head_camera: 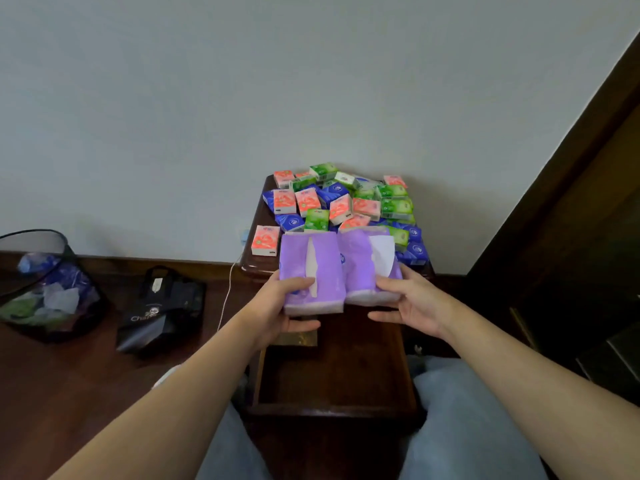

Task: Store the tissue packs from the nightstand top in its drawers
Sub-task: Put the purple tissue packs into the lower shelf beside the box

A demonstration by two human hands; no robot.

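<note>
Two large purple tissue packs sit side by side at the front edge of the dark wooden nightstand [254, 268]. My left hand [277, 306] grips the left purple pack [325, 258], thumb on top and fingers beneath. My right hand [412, 299] grips the right purple pack [356, 265], which has a white tissue sticking out. Behind them, several small pink, green and blue tissue packs [343, 202] lie piled over the nightstand top. Below my hands a dark wooden drawer [332, 379] stands pulled out, and I see nothing inside it.
A black mesh wastebasket [45, 285] with crumpled wrappers stands on the floor at left. A black bag [162, 310] lies beside it, and a white cable [227, 292] hangs down by the nightstand. Dark wooden furniture [571, 220] rises at right. My knees flank the drawer.
</note>
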